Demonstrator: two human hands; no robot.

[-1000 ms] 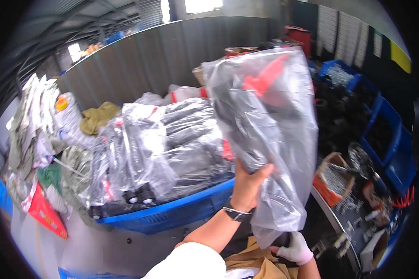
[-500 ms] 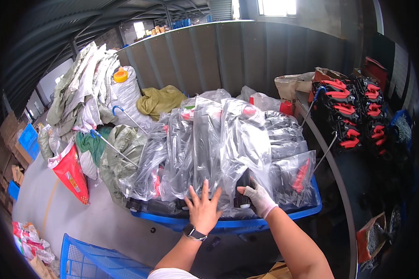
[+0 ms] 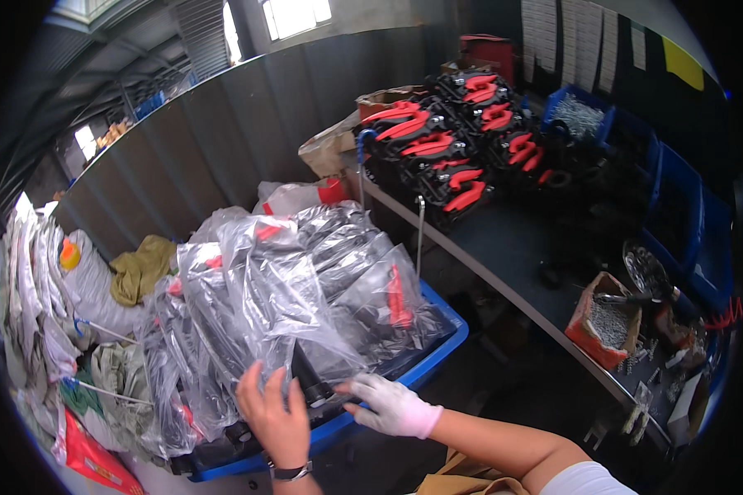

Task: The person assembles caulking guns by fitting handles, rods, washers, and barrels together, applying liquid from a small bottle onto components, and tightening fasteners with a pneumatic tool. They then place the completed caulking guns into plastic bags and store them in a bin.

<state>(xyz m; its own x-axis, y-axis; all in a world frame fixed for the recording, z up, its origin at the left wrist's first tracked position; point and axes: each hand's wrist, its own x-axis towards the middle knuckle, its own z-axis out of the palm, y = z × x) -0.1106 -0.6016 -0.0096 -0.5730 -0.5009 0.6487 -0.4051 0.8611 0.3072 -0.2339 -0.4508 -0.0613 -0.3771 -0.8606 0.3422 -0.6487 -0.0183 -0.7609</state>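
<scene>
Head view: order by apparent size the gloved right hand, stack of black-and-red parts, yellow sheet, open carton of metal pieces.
1. Stack of black-and-red parts
2. Open carton and gloved right hand: too alike to rank
3. Yellow sheet

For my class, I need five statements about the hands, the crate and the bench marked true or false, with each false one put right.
1. The right hand wears a pale glove. True.
2. The dark wristband is on the right wrist. False: the wristband is on the left wrist, below the bare left hand.
3. The bagged items lie in a green crate. False: the bagged items lie in a blue crate.
4. Black-and-red parts are piled on the bench. True.
5. The small orange box on the bench is empty. False: the box holds many small metal pieces.
</scene>
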